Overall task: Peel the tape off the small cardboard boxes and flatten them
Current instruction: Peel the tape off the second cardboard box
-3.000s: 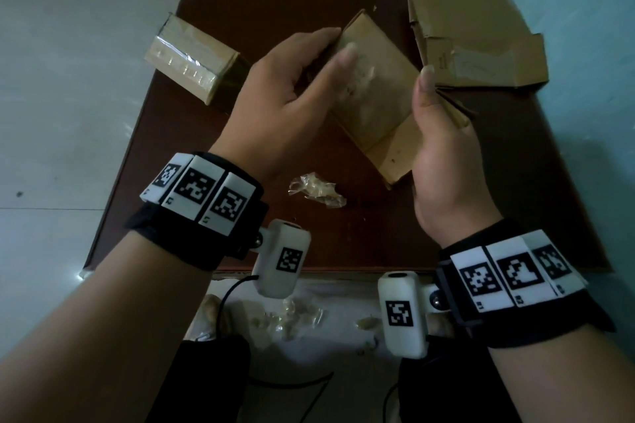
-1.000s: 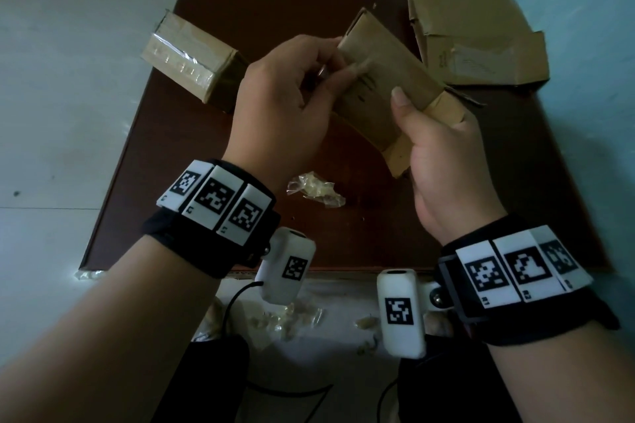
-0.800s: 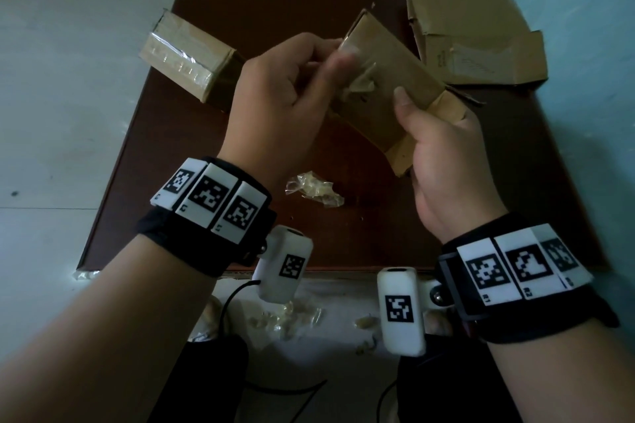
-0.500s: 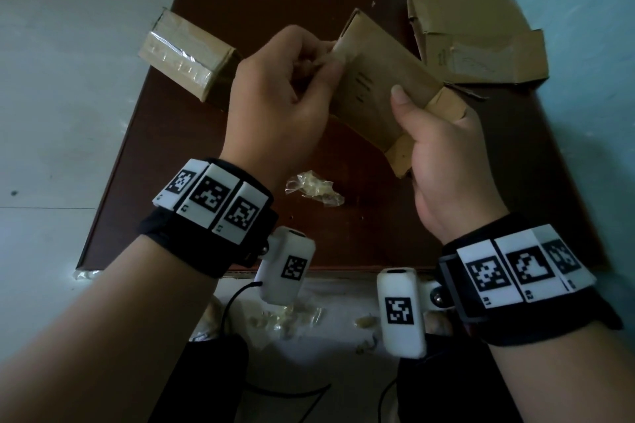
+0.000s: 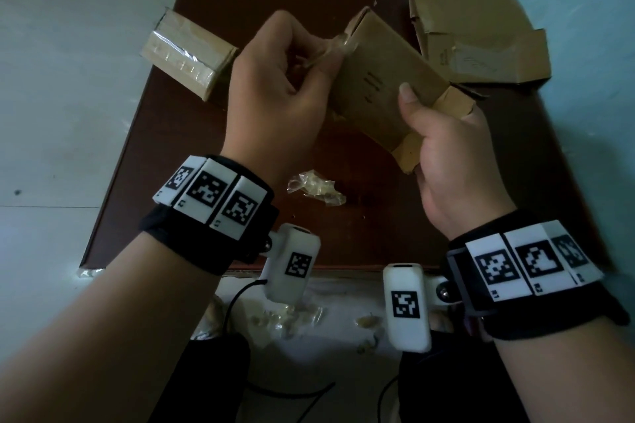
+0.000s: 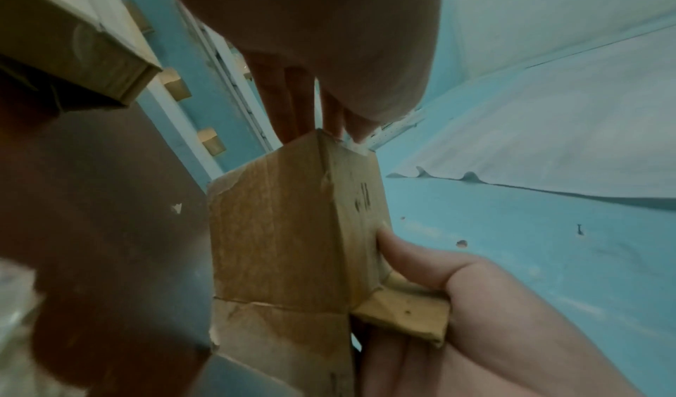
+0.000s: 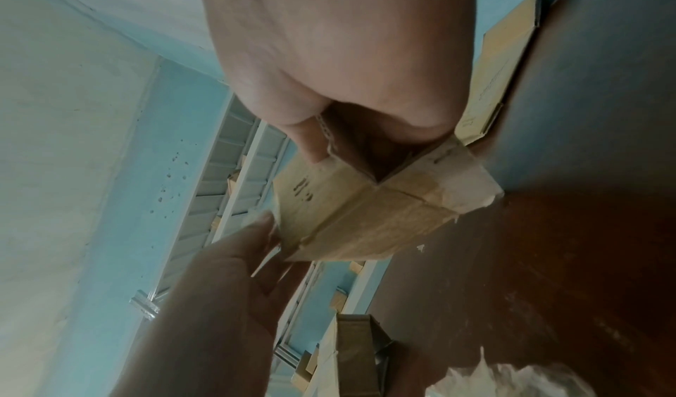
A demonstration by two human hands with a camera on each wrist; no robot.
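A small brown cardboard box (image 5: 385, 86) is held tilted above the dark table (image 5: 378, 237). My right hand (image 5: 443, 148) grips its near end where the flaps hang loose, thumb flat on the top face. At the box's far left corner my left hand (image 5: 321, 53) pinches a strip of clear tape (image 5: 338, 43), which is stretched from that corner. In the left wrist view the left fingers (image 6: 292, 108) meet the top corner of the box (image 6: 285, 230). The right wrist view shows the open end of the box (image 7: 347, 215).
A second box (image 5: 187, 55), still wrapped in shiny tape, lies at the table's far left. Flattened cardboard (image 5: 474, 34) lies at the far right against the blue wall. A crumpled tape wad (image 5: 316, 187) sits mid-table. More tape scraps (image 5: 285, 316) litter the floor below.
My left hand has drawn the tape off the box's top face toward its far corner and now pulls it away to the left. The right hand holds the box almost still.
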